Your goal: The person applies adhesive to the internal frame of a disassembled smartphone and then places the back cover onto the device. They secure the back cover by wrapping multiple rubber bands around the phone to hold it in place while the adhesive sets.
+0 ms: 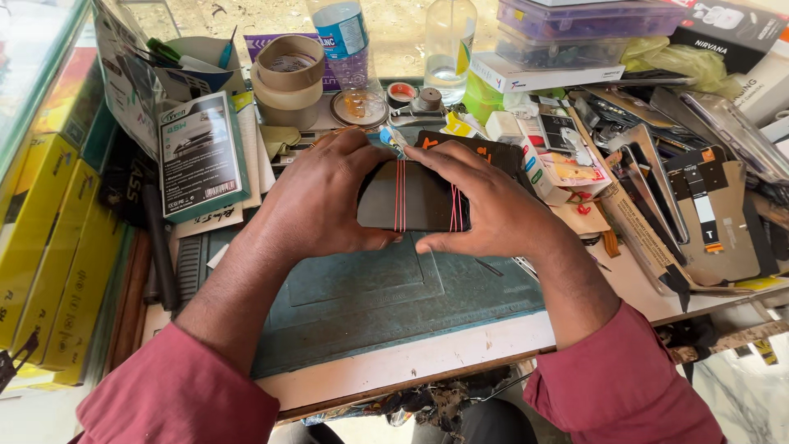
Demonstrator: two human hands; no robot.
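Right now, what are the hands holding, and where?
Both hold a dark phone bound with red rubber bands: left hand grips its left end, right hand its right end, above the green mat.

The surface (427,362) carries a teal mat (370,296), tape rolls (289,78), bottles (448,41), boxes (201,156) and loose parts (707,205).

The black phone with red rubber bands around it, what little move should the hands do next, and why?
Probably slide another band toward the bare left end: the flat black phone has thin red rubber bands only at its middle and right, and the left hand and right hand grip both ends.
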